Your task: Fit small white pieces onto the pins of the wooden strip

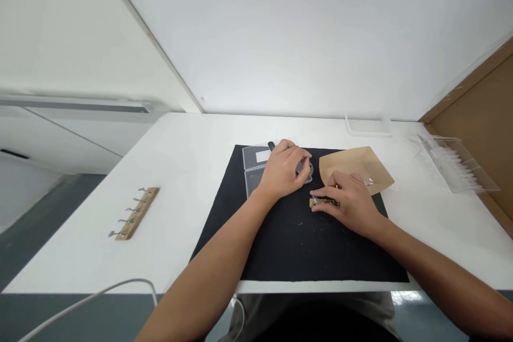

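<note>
My right hand (351, 204) is closed round a short wooden strip with metal hooks (326, 202), a small hook rack, low over the black mat (320, 256). Thumb and fingers grip it near its left end, and the palm hides its right part. My left hand (284, 166) is over the clear plastic case (253, 177), with its fingers curled and the tips pinched together. Whatever those tips may hold is too small to make out. A dark tool handle (271, 145) sticks out behind this hand. Beside my right hand lies a brown paper tray (345, 159) with small pieces in it.
Another hook rack (138, 215) lies on the white table (192, 171) at the left. To the right is a clear box (460, 171) with pale strips. A clear tray (368, 131) stands by the wall. A white cable (120, 284) crosses the front edge.
</note>
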### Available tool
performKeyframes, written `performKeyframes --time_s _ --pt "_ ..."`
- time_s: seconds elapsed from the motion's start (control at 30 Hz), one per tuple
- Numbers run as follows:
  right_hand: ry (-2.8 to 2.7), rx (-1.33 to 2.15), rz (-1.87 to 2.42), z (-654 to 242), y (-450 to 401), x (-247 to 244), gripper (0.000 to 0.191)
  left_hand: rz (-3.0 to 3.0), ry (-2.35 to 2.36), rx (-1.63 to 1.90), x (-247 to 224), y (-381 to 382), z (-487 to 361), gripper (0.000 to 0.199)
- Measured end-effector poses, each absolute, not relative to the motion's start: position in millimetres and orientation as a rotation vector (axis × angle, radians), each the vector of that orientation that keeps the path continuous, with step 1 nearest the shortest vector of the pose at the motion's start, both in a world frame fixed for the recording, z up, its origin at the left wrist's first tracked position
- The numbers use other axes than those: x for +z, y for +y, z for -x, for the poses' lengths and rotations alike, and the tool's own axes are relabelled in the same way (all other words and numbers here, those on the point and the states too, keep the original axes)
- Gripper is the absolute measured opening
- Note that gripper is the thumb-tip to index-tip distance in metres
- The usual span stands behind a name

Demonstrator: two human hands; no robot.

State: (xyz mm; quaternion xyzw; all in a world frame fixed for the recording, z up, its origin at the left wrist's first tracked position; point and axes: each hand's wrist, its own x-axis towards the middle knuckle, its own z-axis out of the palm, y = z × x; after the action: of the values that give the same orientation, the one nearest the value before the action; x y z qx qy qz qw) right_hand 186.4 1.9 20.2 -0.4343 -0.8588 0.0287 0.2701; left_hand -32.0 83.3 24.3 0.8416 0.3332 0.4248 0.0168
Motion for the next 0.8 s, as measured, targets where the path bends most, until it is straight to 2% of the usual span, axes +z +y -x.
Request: performKeyframes --time_s 0.8 --pt "-2.352 0.133 1.220 -184.8 2.1 14.5 0.026 -2.591 1.026 1.311 22.4 83.3 30.8 0.011"
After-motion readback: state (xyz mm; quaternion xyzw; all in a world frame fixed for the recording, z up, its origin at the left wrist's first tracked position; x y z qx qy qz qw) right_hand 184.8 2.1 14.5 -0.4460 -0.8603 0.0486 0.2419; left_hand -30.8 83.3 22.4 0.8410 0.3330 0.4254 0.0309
